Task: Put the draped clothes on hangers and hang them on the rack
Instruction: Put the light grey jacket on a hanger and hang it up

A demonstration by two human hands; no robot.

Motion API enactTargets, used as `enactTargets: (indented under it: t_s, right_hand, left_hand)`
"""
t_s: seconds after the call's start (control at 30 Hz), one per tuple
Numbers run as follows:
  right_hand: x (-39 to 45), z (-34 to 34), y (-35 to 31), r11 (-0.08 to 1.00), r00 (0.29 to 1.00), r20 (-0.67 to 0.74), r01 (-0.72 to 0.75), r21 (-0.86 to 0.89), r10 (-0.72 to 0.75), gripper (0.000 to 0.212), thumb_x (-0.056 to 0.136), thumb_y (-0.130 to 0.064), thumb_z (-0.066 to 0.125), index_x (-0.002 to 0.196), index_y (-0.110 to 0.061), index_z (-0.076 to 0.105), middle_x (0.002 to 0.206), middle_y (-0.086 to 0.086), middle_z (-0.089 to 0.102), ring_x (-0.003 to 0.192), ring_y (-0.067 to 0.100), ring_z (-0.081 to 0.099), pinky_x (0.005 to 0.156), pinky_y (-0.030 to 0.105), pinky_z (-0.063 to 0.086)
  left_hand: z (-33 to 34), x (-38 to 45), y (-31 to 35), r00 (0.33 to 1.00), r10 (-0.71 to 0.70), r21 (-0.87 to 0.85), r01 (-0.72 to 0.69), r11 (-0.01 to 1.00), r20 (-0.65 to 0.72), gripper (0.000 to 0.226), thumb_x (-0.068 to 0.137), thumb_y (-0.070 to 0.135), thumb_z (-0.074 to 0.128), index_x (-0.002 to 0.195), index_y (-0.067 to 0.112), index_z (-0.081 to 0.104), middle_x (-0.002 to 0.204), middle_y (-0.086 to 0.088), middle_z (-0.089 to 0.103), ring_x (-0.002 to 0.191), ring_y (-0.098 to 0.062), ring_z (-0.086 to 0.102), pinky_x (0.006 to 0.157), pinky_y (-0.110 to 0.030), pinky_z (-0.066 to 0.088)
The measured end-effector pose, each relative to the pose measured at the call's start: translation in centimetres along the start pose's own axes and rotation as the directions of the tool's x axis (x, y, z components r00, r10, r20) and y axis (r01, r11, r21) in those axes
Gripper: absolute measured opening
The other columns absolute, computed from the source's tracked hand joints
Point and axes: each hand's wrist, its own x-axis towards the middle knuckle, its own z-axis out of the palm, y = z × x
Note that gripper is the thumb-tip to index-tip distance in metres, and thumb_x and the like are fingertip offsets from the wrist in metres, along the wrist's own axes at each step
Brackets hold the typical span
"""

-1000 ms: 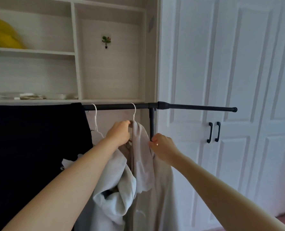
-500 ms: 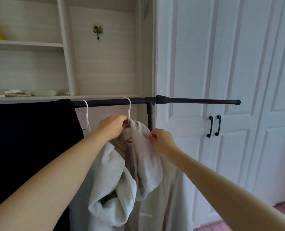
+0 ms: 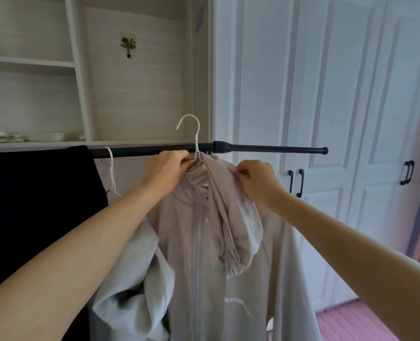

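Observation:
A beige zip hoodie (image 3: pixel 204 254) hangs on a white hanger (image 3: pixel 196 134) whose hook is lifted clear above the black rack rail (image 3: pixel 265 148). My left hand (image 3: pixel 167 171) grips the hanger's neck at the collar. My right hand (image 3: pixel 255 180) pinches the hoodie's right shoulder and hood fabric. A second white hanger (image 3: pixel 111 168) hooks on the rail to the left with a light grey garment (image 3: pixel 135 299) below it. A black garment (image 3: pixel 36 212) is draped over the rail's left part.
White shelving (image 3: pixel 32 141) with small items stands behind the rack. White wardrobe doors with black handles (image 3: pixel 296 182) fill the right. The rail's thin right end (image 3: pixel 324 150) juts free. Pink floor (image 3: pixel 351 326) shows at bottom right.
The hanger with the beige hoodie has come off the rail; its hook now stands above it. The hoodie has turned front-on, and both hands moved up and right.

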Motion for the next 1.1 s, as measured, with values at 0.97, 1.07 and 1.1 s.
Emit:
enactTargets:
  t_s: [0.97,1.07,1.1]
  right_hand:
    - [-12.4,-8.8,9.0,0.758,0.855,0.136,-0.509,0.409,0.500,0.067,0.080,-0.010,0.067,0.133,-0.017,0.027,0.093,0.003,0.050,0.087,0.022,0.057,0.081,0.040,0.053]
    - [-11.1,-12.1,8.0,0.693,0.869,-0.017,-0.381,0.612,0.494,0.054,0.083,-0.008,0.065,0.124,-0.018,0.031,0.087,-0.001,0.047,0.093,0.025,0.056,0.086,0.044,0.053]
    - [-10.6,-13.1,7.8,0.679,0.864,-0.072,-0.337,0.652,0.498,0.048,0.083,-0.008,0.064,0.119,-0.019,0.033,0.087,0.000,0.048,0.090,0.024,0.056,0.082,0.042,0.054]
  left_hand:
    - [4.3,-4.9,14.1,0.990,0.088,-0.120,-0.100,0.988,-0.106,0.023,0.093,0.034,0.058,0.082,0.016,0.068,0.079,0.004,0.067,0.069,-0.019,0.062,0.058,-0.034,0.046]
    - [4.7,-5.6,14.0,0.997,0.080,-0.243,-0.079,0.967,-0.007,0.017,0.093,0.027,0.060,0.087,0.014,0.069,0.081,0.001,0.065,0.075,-0.018,0.061,0.066,-0.041,0.050]
    - [4.8,-6.1,14.1,0.995,0.102,-0.258,-0.099,0.961,0.002,0.018,0.093,0.027,0.060,0.089,0.012,0.069,0.082,0.000,0.064,0.074,-0.017,0.061,0.066,-0.039,0.050]
